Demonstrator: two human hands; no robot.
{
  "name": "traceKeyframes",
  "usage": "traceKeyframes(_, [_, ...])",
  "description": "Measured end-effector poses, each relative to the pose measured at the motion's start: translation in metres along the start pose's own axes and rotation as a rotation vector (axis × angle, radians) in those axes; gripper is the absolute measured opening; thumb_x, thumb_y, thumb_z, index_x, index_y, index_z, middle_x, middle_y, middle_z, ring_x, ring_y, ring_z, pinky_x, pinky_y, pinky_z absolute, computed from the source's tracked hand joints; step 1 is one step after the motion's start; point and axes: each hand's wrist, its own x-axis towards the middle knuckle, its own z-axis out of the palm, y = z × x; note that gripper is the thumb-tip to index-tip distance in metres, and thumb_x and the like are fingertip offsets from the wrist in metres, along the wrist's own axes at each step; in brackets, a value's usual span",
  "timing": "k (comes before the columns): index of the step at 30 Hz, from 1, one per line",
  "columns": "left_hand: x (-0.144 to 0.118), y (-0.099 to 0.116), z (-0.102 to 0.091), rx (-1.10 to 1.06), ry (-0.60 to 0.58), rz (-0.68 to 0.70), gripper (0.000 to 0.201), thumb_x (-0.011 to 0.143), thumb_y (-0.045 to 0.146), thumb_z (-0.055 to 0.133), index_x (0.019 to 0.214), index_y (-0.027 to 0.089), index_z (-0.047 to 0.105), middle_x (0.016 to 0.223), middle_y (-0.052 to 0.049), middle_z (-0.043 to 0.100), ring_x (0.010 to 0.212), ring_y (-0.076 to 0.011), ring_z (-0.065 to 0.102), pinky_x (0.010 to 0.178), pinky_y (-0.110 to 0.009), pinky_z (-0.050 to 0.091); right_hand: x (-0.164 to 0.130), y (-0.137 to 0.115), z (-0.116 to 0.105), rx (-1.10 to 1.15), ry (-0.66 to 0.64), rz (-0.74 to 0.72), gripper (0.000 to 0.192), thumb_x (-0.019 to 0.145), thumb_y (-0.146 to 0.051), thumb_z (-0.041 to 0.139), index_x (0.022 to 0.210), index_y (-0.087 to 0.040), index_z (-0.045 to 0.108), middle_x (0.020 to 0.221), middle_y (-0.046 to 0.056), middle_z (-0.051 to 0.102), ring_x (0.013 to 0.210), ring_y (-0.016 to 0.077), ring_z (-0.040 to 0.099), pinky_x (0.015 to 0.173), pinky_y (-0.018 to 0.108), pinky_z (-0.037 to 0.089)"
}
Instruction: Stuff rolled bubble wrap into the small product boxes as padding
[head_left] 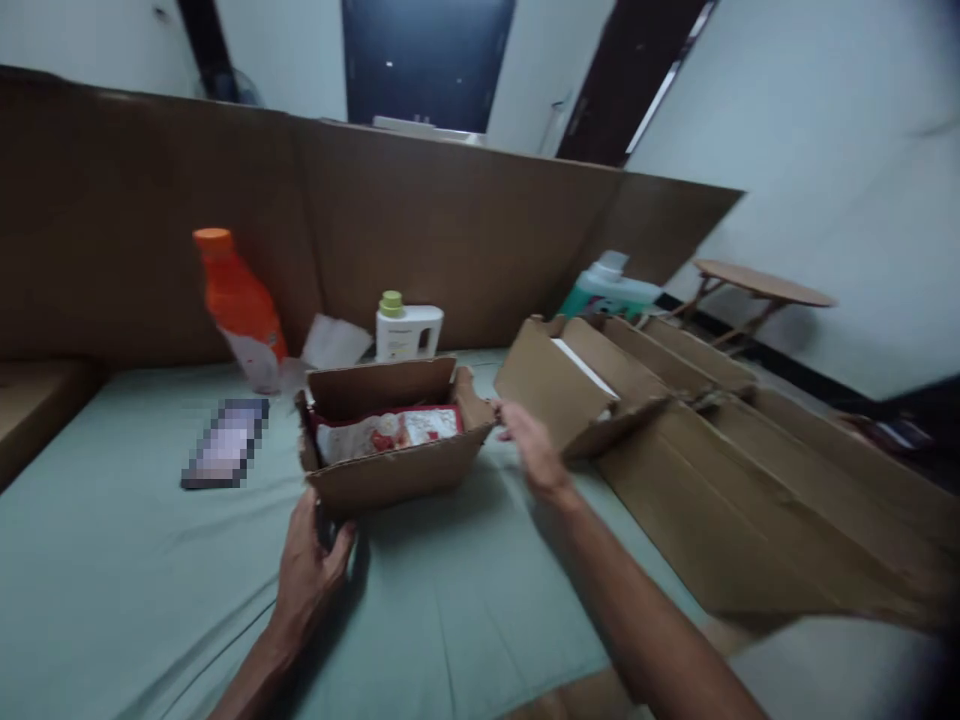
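A small open cardboard box (397,477) stands in the middle of the bed-like surface, tilted a little. Inside it lies a red and white printed packet (386,432). At the box's near left corner, my left hand (311,555) has its fingers against the side, with the thumb spread below the front edge. My right hand (531,447) grips the torn right end of the box with its fingertips. Both hands hold the box between them, and its underside is hidden.
Left of the box lies a phone-like blurred slab (226,443). Behind stand an orange bottle (244,310) and a white jug with a green cap (407,332). A divided cardboard carton (690,500) occupies the right, near a teal bottle (611,290). A cardboard wall (450,230) closes the back.
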Motion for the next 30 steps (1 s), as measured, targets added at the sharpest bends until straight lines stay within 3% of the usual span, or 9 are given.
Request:
traceKeyframes(3, [-0.001, 0.012, -0.009, -0.013, -0.071, -0.097, 0.054, 0.082, 0.05, 0.061, 0.126, 0.02, 0.052, 0.115, -0.014, 0.067, 0.097, -0.0281, 0.068, 0.056, -0.028, 0.051, -0.039, 0.018, 0.027, 0.072, -0.043, 0.038, 0.07, 0.093, -0.075, 0.036, 0.108, -0.017, 0.073, 0.107, 0.012, 0.076, 0.098, 0.0256, 0.071, 0.087, 0.04, 0.057])
traceKeyframes(6, [-0.007, 0.024, -0.017, -0.073, -0.11, -0.158, 0.05, 0.076, 0.052, 0.066, 0.116, 0.023, 0.056, 0.101, -0.007, 0.071, 0.083, -0.0242, 0.071, 0.051, -0.025, 0.05, -0.08, 0.019, 0.033, 0.15, -0.018, 0.053, 0.067, 0.099, -0.069, 0.03, 0.123, -0.02, 0.069, 0.124, 0.01, 0.072, 0.118, 0.0246, 0.065, 0.105, 0.039, 0.05])
traceKeyframes(9, [-0.025, 0.033, -0.012, -0.124, -0.185, -0.161, 0.048, 0.074, 0.053, 0.07, 0.11, 0.023, 0.06, 0.099, -0.006, 0.074, 0.084, -0.0262, 0.073, 0.058, -0.029, 0.057, -0.136, 0.033, 0.003, 0.18, 0.061, 0.146, 0.064, 0.096, -0.069, 0.039, 0.131, -0.023, 0.066, 0.134, 0.009, 0.068, 0.131, 0.0268, 0.057, 0.114, 0.042, 0.042])
traceKeyframes(11, [-0.042, 0.038, 0.001, -0.122, -0.302, -0.156, 0.049, 0.074, 0.054, 0.07, 0.109, 0.022, 0.062, 0.102, -0.009, 0.075, 0.09, -0.0295, 0.074, 0.065, -0.034, 0.061, -0.178, 0.054, -0.029, 0.124, 0.208, 0.263, 0.064, 0.092, -0.071, 0.048, 0.129, -0.023, 0.069, 0.133, 0.01, 0.069, 0.133, 0.0298, 0.056, 0.116, 0.045, 0.041])
traceKeyframes(14, [-0.069, 0.052, 0.034, -0.106, -0.466, -0.111, 0.045, 0.079, 0.053, 0.065, 0.11, 0.02, 0.063, 0.112, -0.014, 0.074, 0.102, -0.0326, 0.072, 0.084, -0.043, 0.061, -0.234, 0.089, -0.077, 0.009, 0.416, 0.372, 0.063, 0.086, -0.071, 0.056, 0.122, -0.023, 0.072, 0.124, 0.011, 0.073, 0.128, 0.0329, 0.059, 0.116, 0.047, 0.04])
traceKeyframes(17, [-0.087, 0.073, 0.071, -0.113, -0.514, -0.004, 0.038, 0.085, 0.045, 0.057, 0.113, 0.02, 0.063, 0.112, -0.015, 0.073, 0.104, -0.0309, 0.07, 0.095, -0.047, 0.057, -0.272, 0.111, -0.109, -0.062, 0.52, 0.398, 0.061, 0.086, -0.07, 0.056, 0.118, -0.022, 0.074, 0.12, 0.013, 0.074, 0.127, 0.0345, 0.059, 0.115, 0.046, 0.042])
traceKeyframes(20, [-0.093, 0.091, 0.094, -0.137, -0.528, 0.108, 0.037, 0.086, 0.035, 0.054, 0.119, 0.021, 0.062, 0.112, -0.013, 0.072, 0.103, -0.0285, 0.069, 0.101, -0.047, 0.053, -0.289, 0.116, -0.117, -0.104, 0.633, 0.421, 0.061, 0.088, -0.068, 0.055, 0.123, -0.021, 0.071, 0.129, 0.014, 0.07, 0.133, 0.0359, 0.054, 0.116, 0.048, 0.04])
traceKeyframes(23, [-0.094, 0.096, 0.099, -0.151, -0.527, 0.145, 0.038, 0.085, 0.032, 0.054, 0.122, 0.022, 0.061, 0.108, -0.011, 0.072, 0.102, -0.0282, 0.068, 0.101, -0.048, 0.053, -0.289, 0.115, -0.109, -0.085, 0.705, 0.404, 0.061, 0.09, -0.066, 0.054, 0.128, -0.021, 0.067, 0.134, 0.013, 0.067, 0.133, 0.0354, 0.055, 0.116, 0.047, 0.04])
traceKeyframes(30, [-0.095, 0.09, 0.111, -0.151, -0.518, 0.114, 0.037, 0.088, 0.03, 0.055, 0.124, 0.019, 0.058, 0.113, -0.013, 0.07, 0.109, -0.0301, 0.067, 0.103, -0.051, 0.051, -0.292, 0.116, -0.106, -0.055, 0.657, 0.311, 0.057, 0.093, -0.06, 0.053, 0.132, -0.019, 0.063, 0.126, 0.012, 0.071, 0.126, 0.0346, 0.06, 0.102, 0.042, 0.053])
